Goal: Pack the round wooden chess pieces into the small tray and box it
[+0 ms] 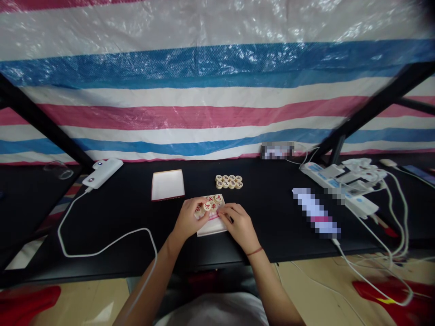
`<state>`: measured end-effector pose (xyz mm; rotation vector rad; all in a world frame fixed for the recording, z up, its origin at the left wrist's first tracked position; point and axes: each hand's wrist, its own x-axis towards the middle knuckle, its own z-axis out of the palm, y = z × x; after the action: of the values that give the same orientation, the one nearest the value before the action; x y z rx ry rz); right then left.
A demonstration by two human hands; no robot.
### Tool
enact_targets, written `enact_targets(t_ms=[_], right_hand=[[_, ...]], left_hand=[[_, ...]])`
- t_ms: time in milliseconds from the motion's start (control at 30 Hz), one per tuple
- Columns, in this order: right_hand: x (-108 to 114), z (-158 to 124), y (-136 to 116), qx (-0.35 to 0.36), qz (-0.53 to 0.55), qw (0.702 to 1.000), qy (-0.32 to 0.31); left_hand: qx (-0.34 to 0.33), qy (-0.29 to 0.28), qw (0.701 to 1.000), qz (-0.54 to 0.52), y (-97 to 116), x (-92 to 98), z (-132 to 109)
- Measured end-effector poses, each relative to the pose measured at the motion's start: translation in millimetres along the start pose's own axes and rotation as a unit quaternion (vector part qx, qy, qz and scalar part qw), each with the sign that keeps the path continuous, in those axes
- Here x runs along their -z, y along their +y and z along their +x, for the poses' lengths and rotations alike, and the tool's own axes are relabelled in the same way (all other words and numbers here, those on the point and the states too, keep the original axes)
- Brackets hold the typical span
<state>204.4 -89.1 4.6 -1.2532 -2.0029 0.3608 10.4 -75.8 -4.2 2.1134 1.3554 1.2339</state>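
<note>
A shallow white box [211, 232] lies on the black table, holding several round cream xiangqi pieces with red characters. My left hand [189, 218] reaches over its left side and is closed on one xiangqi piece [207, 206] between thumb and fingers. At the right rim of the box is my right hand [240, 225], fingers curled and fingertips inward; what they grip, if anything, is hidden. Behind the box, xiangqi pieces with dark characters [229, 182] are arranged in two touching rows. To the left rests the open box lid [167, 184], its white inside facing up.
A white power bank [103, 173] with a long cable lies on the left. On the right are a blurred phone [316, 213], a power strip [340, 189] and tangled white cables. Another blurred device [277, 150] stands by the striped sheet [204, 113] at the back.
</note>
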Motion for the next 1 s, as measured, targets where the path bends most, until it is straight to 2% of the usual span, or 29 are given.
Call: enact_targets(t_ms=[167, 333, 467, 600, 700, 867, 1000], right_hand=[[2.6, -4.1, -0.9, 0.009, 0.012, 1.000, -0.011], [4.3, -3.8, -0.8, 0.002, 0.011, 1.000, -0.022], [8.3, 1.1, 1.0, -0.003, -0.023, 0.999, -0.028], [15.4, 1.1, 1.7, -0.048, -0.078, 0.993, -0.078], [19.6, -0.8, -1.0, -0.069, -0.073, 0.989, -0.109], [20.4, 1.2, -5.6, -0.059, -0.031, 0.994, -0.090], [14.5, 5.3, -3.3, -0.025, -0.025, 0.998, -0.045]], left_hand=[[0.008, -0.006, 1.000, 0.003, 0.6, 1.0, 1.2], [-0.011, -0.003, 1.000, 0.010, 0.3, 0.0, 2.2], [-0.008, -0.002, 1.000, 0.012, 0.4, -0.6, 1.7], [0.007, -0.010, 1.000, 0.010, -0.3, -0.5, 0.7], [0.007, -0.014, 1.000, 0.008, 0.0, 0.1, 0.9], [0.007, -0.018, 1.000, 0.006, 3.3, 2.3, 2.2], [0.010, -0.020, 1.000, 0.006, 4.4, 3.4, 2.4]])
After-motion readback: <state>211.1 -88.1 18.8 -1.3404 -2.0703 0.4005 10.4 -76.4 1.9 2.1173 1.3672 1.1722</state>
